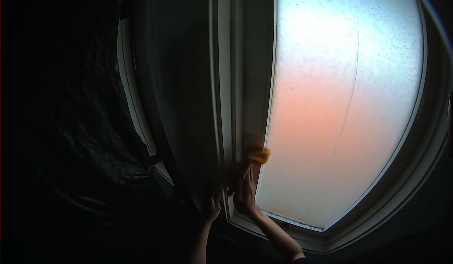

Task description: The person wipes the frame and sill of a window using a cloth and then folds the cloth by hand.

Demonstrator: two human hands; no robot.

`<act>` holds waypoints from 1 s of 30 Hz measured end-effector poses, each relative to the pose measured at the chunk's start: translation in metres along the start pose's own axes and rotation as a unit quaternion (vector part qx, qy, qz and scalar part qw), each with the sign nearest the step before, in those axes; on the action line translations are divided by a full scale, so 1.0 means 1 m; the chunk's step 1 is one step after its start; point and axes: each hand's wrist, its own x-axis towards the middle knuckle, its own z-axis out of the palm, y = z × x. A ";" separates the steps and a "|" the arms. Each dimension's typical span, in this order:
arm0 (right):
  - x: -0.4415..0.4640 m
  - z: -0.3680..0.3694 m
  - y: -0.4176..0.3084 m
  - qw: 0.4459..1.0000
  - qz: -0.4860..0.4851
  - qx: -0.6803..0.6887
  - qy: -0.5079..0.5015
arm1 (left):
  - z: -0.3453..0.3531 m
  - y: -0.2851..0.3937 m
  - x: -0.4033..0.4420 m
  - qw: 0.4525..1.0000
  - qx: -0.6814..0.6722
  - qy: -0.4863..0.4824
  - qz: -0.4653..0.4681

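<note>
Low in the middle of the dark view, my right hand (245, 193) reaches up against the window frame (257, 98), with its fingers closed on a yellow-orange cloth (259, 155). The cloth touches the frame beside the left edge of the bright frosted pane (339, 108). Just to the left, my left hand (213, 205) is raised at the edge of a dark panel (186, 98). Its fingers are dim and partly lost in shadow, so their grip cannot be made out.
A pale vertical strip (134, 84) stands left of the dark panel. Farther left hangs dark, wrinkled, shiny material (94, 132). The window's sill and moulding (330, 242) curve along the lower right.
</note>
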 end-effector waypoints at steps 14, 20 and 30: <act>0.412 -0.067 -0.182 0.888 -0.421 -0.170 0.077 | -0.006 0.012 0.008 0.993 -0.115 0.002 -0.033; 0.386 -0.046 -0.151 0.866 -0.467 -0.145 0.107 | 0.005 0.004 0.002 0.993 -0.109 0.015 -0.032; 0.257 -0.015 -0.095 0.929 -0.343 -0.127 0.050 | 0.002 0.005 0.003 0.996 -0.090 0.018 -0.019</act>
